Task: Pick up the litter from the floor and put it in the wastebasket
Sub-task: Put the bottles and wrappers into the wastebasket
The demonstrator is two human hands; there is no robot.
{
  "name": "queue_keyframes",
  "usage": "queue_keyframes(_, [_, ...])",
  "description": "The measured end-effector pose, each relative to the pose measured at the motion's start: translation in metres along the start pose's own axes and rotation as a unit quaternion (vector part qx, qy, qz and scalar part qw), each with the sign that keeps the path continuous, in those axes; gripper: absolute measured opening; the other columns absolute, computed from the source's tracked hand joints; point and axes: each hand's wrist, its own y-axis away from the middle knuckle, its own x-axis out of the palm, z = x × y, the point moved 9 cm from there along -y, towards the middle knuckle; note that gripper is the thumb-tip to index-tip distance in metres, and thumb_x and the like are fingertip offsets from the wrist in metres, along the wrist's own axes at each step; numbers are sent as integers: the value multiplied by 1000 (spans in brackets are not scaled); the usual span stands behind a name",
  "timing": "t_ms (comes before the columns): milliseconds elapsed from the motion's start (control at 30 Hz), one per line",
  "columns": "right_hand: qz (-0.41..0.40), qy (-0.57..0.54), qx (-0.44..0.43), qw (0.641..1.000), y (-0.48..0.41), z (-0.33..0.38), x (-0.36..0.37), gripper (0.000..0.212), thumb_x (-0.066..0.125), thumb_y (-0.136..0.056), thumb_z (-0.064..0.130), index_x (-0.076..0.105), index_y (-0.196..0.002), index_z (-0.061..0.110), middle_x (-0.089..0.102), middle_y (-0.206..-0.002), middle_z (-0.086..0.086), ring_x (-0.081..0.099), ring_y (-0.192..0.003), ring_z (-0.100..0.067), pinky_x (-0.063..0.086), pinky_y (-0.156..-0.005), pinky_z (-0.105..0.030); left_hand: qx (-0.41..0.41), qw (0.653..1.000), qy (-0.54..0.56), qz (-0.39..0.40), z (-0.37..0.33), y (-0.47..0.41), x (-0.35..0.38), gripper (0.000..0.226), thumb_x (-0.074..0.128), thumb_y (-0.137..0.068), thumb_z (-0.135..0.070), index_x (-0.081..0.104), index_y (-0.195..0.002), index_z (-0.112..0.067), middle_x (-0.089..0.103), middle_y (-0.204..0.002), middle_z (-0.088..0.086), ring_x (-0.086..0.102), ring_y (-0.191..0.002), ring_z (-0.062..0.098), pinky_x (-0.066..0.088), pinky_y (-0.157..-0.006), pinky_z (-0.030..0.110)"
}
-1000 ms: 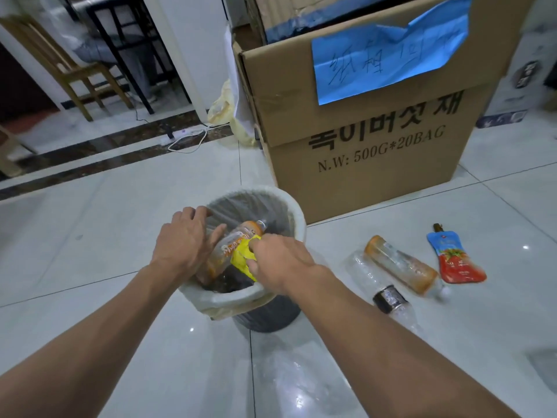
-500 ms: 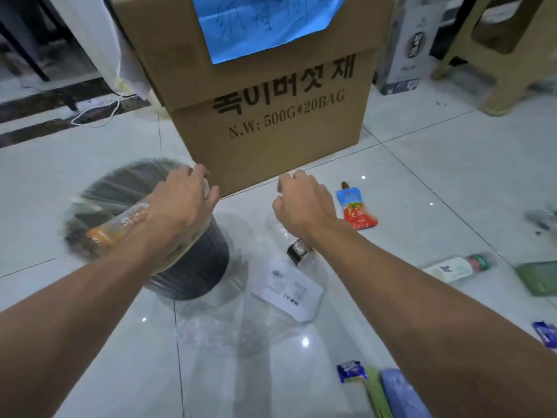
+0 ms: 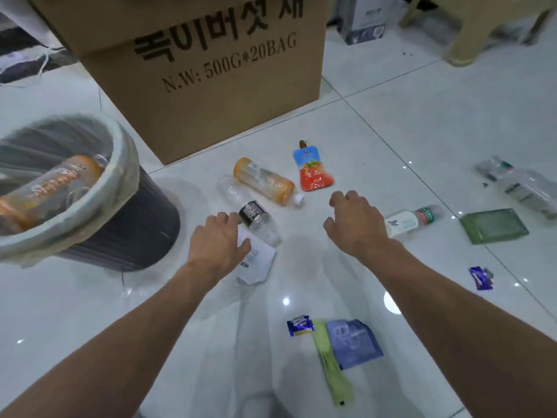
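The dark wastebasket [image 3: 126, 233] with a clear liner stands at the left; an orange bottle [image 3: 51, 188] lies inside it. Litter lies on the white tile floor: an orange-labelled bottle [image 3: 265, 182], a clear bottle with a dark label [image 3: 256, 218], a red and blue pouch [image 3: 313, 170] and a white paper slip [image 3: 256, 263]. My left hand [image 3: 220, 245] hovers over the slip beside the clear bottle, fingers apart and empty. My right hand [image 3: 355, 221] hangs open just right of the orange-labelled bottle, holding nothing.
A large cardboard box [image 3: 211, 70] stands behind the litter. To the right lie a white bottle with a red cap [image 3: 413, 220], a green packet [image 3: 494, 226], clear plastic packaging [image 3: 521, 185] and a blue wrapper [image 3: 482, 277]. Near me lie a blue pouch [image 3: 352, 343], a green strip [image 3: 331, 363] and a small blue wrapper [image 3: 300, 324].
Both hands let go of the orange bottle, which now lies in the wastebasket, and swung right over the litter. The view turned right and down.
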Motion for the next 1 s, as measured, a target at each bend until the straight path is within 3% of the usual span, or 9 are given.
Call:
queue_keyframes(100, [35, 9, -18, 999, 16, -7, 36, 41, 49, -94, 30, 42, -131, 14, 49, -123, -10, 52, -112, -27, 46, -88, -39, 47, 998, 21, 25, -43, 31, 41, 51, 48, -90, -50, 45, -132, -22, 52, -126, 1, 48, -115, 23, 42, -90, 36])
queue_keyframes(200, [76, 30, -40, 996, 29, -24, 67, 45, 49, -93, 33, 38, -134, 16, 47, -125, -9, 50, -114, -27, 45, -90, -39, 145, 988, 52, 18, -99, 66, 65, 52, 51, -85, -51, 54, -127, -20, 55, -124, 1, 49, -118, 24, 39, -97, 37])
queue_keyframes(300, [101, 16, -16, 995, 42, -54, 85, 45, 50, -93, 33, 39, -133, 16, 47, -127, -10, 49, -115, -28, 45, -90, -40, 216, 973, 68, 36, -144, 92, 87, 65, 46, -80, -66, 56, -125, -21, 56, -124, -1, 51, -117, 23, 39, -98, 39])
queue_keyframes(500, [111, 37, -20, 993, 71, -95, 106, 46, 49, -91, 35, 40, -133, 18, 47, -128, -7, 49, -114, -26, 44, -91, -38, 233, 965, 45, 116, -179, 110, 131, 93, 47, -70, -80, 36, -142, -22, 42, -139, -2, 40, -125, 21, 32, -102, 38])
queue_keyframes(633, [154, 17, -80, 985, 98, -89, 132, 59, 54, -87, 52, 39, -135, 21, 45, -127, -4, 47, -115, -23, 42, -93, -36, 181, 977, 22, 107, -154, 101, 135, 76, 50, -76, -66, 36, -139, -26, 42, -133, -1, 42, -119, 22, 36, -93, 37])
queue_keyframes(800, [192, 34, -140, 971, 123, -67, 160, 69, 59, -78, 62, 42, -131, 21, 45, -123, -2, 46, -114, -22, 43, -90, -35, 131, 982, -21, 134, -130, 98, 144, 49, 53, -78, -30, 43, -125, -23, 44, -120, 2, 46, -107, 25, 39, -77, 34])
queue_keyframes(900, [193, 38, -143, 970, 128, -62, 169, 68, 62, -77, 57, 42, -130, 20, 44, -123, -3, 45, -114, -23, 43, -89, -35, 115, 985, -2, 131, -133, 95, 146, 36, 46, -85, -14, 49, -121, -18, 49, -113, 4, 49, -103, 25, 35, -65, 33])
queue_keyframes(1000, [188, 35, -135, 972, 129, -59, 174, 62, 64, -78, 47, 40, -129, 20, 44, -122, -3, 46, -113, -24, 41, -87, -33, 112, 985, -2, 134, -131, 96, 147, 32, 44, -86, -12, 48, -117, -17, 50, -112, 3, 49, -103, 24, 33, -60, 32])
